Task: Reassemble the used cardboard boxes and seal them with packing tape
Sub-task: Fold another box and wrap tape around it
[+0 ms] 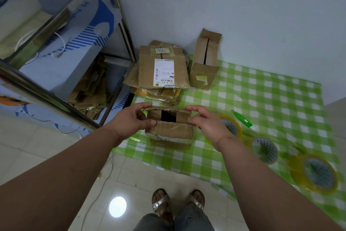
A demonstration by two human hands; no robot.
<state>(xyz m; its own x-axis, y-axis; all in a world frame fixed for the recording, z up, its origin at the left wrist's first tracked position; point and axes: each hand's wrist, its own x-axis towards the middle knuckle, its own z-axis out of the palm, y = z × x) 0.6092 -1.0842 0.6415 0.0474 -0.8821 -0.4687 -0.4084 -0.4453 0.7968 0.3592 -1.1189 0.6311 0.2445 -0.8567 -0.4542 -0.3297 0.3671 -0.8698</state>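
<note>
Head view looks down on a small cardboard box [169, 129] standing near the front left edge of a green checked cloth [262, 95] spread on the floor. Its card is brown, creased and worn, with old clear tape across the near face and a printed label low on that face. The top is partly shut: two inner flaps leave a dark square gap between them, and the far flap is raised. The left hand [133, 120] has its grip on the box's left top corner, thumb on the near flap and fingers curled over the far one. The right hand [207, 122] pinches the right end of the flaps the same way. Behind the box lies a stack of flattened cartons [161, 69], the top one bearing a white shipping label, with an assembled box [205, 62] standing beside it. Three rolls of packing tape [264, 150] and a green utility knife [243, 119] lie to the right
</note>
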